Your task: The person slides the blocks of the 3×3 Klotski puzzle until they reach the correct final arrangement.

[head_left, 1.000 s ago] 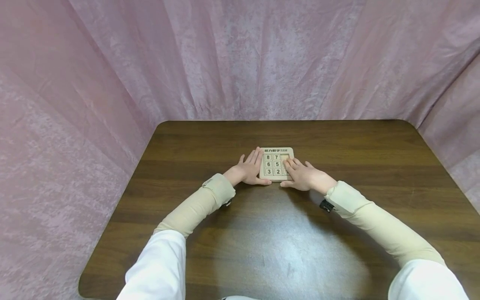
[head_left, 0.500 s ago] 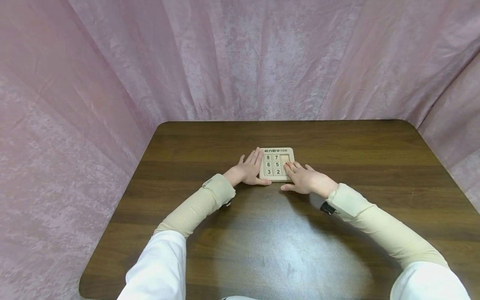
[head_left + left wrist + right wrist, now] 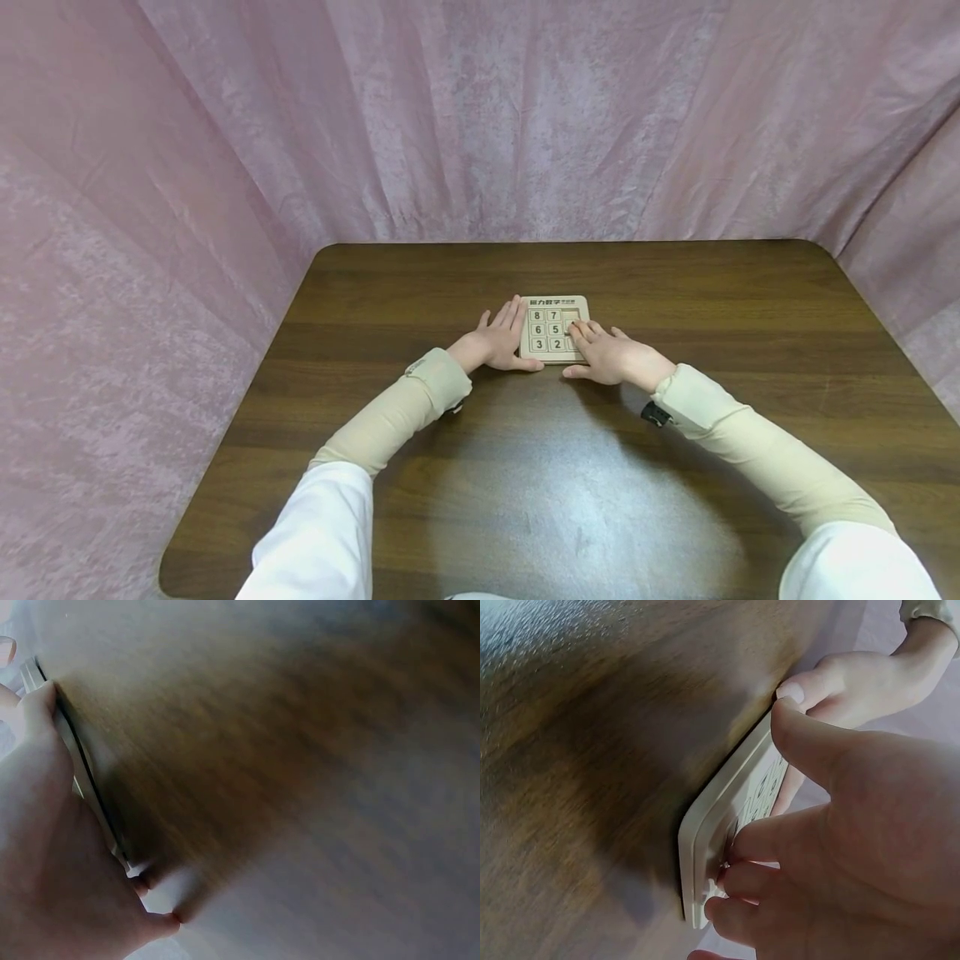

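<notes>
A wooden number slide puzzle (image 3: 552, 358) lies flat on the table, with printed characters along its far border. Number tiles reading 8, 7, 6, 5, 3 and 2 show in its left and middle columns; the top right slot (image 3: 572, 316) is bare wood. My left hand (image 3: 498, 340) lies along the puzzle's left side, fingers straight, thumb at the near edge. From the right, my right hand (image 3: 611, 354) reaches over the frame, its fingertips touching the right column and hiding part of it. In the right wrist view, those fingers bend slightly onto the tiles inside the raised rim (image 3: 705, 810).
The brown wooden table (image 3: 480, 467) has rounded corners and a bright glare patch near its front. Pink curtains (image 3: 480, 125) hang behind it and at both sides. Light sleeves and wrist bands cover both forearms.
My right fingertips slid toward the near side along the right column, then moved slightly back up. The left hand and the puzzle have stayed almost still.
</notes>
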Action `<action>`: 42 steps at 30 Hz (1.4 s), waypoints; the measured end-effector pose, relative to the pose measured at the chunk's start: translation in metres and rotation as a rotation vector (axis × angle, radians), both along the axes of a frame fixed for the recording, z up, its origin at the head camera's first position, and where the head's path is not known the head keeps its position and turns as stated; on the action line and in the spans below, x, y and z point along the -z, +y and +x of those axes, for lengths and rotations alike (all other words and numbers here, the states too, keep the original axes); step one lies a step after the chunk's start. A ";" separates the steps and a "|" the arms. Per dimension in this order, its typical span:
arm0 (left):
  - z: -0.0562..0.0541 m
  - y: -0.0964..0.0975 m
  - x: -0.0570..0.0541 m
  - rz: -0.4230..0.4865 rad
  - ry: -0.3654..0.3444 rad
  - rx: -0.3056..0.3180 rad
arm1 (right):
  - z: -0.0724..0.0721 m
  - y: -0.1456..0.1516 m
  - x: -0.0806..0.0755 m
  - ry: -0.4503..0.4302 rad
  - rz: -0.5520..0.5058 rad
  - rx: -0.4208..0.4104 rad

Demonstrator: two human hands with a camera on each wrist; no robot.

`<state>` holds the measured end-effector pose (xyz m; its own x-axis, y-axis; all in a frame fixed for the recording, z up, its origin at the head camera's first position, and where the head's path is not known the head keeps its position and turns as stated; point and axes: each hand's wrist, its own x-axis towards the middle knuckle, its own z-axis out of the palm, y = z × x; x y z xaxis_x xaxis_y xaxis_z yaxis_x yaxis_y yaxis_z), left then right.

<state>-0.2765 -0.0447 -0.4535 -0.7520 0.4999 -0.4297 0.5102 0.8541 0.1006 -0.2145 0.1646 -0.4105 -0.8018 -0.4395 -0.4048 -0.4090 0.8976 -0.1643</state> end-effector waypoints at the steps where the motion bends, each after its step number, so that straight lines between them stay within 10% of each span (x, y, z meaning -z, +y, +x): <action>1: 0.000 0.000 0.000 0.000 0.003 0.000 | -0.001 0.000 0.000 0.000 -0.002 0.002; 42: 0.002 0.000 -0.004 -0.013 -0.023 -0.011 | -0.015 0.003 0.011 0.057 -0.040 -0.005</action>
<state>-0.2743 -0.0445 -0.4495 -0.7470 0.4862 -0.4533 0.4987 0.8608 0.1015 -0.2292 0.1675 -0.4215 -0.8211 -0.4582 -0.3404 -0.4228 0.8889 -0.1765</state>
